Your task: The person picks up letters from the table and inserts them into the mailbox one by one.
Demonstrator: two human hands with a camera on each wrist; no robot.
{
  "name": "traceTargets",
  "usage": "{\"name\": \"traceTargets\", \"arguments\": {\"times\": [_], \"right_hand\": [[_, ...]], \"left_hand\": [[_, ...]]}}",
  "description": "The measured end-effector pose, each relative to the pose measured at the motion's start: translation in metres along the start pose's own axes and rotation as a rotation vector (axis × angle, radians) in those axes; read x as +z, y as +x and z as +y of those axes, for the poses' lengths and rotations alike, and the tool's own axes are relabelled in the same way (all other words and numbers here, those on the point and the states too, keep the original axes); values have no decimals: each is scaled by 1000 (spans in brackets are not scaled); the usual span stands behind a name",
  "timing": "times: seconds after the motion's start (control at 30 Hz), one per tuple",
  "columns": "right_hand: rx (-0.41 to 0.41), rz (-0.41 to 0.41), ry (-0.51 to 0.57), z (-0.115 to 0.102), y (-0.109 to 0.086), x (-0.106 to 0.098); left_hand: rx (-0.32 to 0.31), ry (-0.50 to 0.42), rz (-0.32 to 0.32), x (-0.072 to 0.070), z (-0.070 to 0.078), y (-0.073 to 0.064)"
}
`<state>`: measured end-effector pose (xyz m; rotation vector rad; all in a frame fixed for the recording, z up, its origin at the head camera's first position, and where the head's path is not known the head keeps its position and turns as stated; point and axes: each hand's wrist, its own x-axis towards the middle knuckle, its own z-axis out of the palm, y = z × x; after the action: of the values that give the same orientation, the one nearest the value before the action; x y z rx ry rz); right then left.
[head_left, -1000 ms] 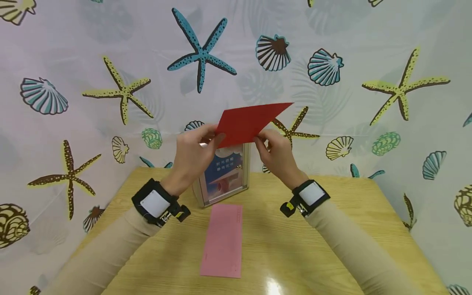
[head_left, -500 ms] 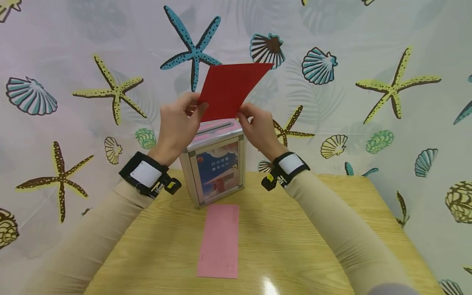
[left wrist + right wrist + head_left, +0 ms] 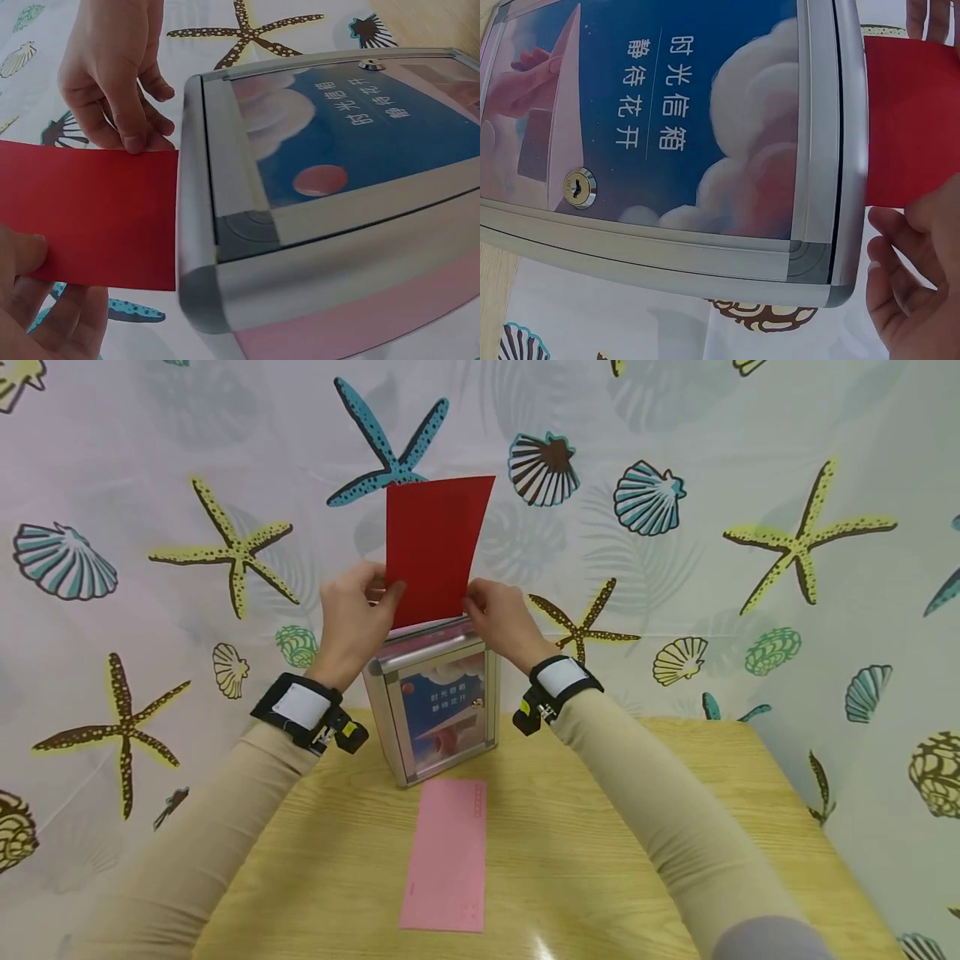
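A plain red envelope (image 3: 435, 547) stands upright over a letter box (image 3: 390, 710), its lower edge at the slotted pink top. My left hand (image 3: 351, 622) pinches its left edge near the bottom. On the opposite edge, low down, my right hand (image 3: 504, 620) pinches it between thumb and fingers. From the left wrist, the red envelope (image 3: 97, 210) meets the box's metal rim, which hides the slot. The right wrist view has the red envelope (image 3: 911, 124) ending at the same rim. A pink envelope (image 3: 446, 856) lies flat on the table before the box.
The letter box has a silver frame, a blue picture front and a small lock (image 3: 579, 187). It stands on a wooden table (image 3: 600, 827). Behind hangs a white cloth (image 3: 675, 585) printed with starfish and shells.
Both hands have risen and moved left with the red envelope, turning it more upright over the box top. In the last half second its lower edge came down to the slot.
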<state>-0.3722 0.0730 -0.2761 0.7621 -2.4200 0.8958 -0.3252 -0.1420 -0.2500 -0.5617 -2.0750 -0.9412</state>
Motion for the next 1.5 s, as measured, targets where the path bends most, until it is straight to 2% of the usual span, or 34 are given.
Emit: {"name": "traceTargets", "arguments": {"times": [0.23, 0.43, 0.67, 0.9, 0.97, 1.13, 1.23, 1.4, 1.5], "right_hand": [[-7, -8, -21, 3, 4, 4], [18, -45, -49, 3, 8, 5], [12, -77, -56, 4, 14, 0], [0, -29, 44, 2, 13, -5], [-8, -28, 55, 1, 13, -5], [9, -66, 40, 5, 12, -1], [24, -81, 35, 7, 12, 2], [6, -46, 56, 1, 13, 0], [8, -60, 70, -1, 12, 0]], "left_hand": [[2, -3, -29, 2, -6, -3], [-16, 3, -81, 4, -9, -8], [-23, -3, -84, 4, -11, -6], [-58, 39, -214, 5, -17, -9], [-71, 46, -233, 4, -17, -10], [-81, 46, -228, 4, -14, -8], [-74, 40, -249, 4, -12, -7], [-99, 36, -290, 4, -14, -10], [-116, 48, -265, 0, -13, -10]]}}
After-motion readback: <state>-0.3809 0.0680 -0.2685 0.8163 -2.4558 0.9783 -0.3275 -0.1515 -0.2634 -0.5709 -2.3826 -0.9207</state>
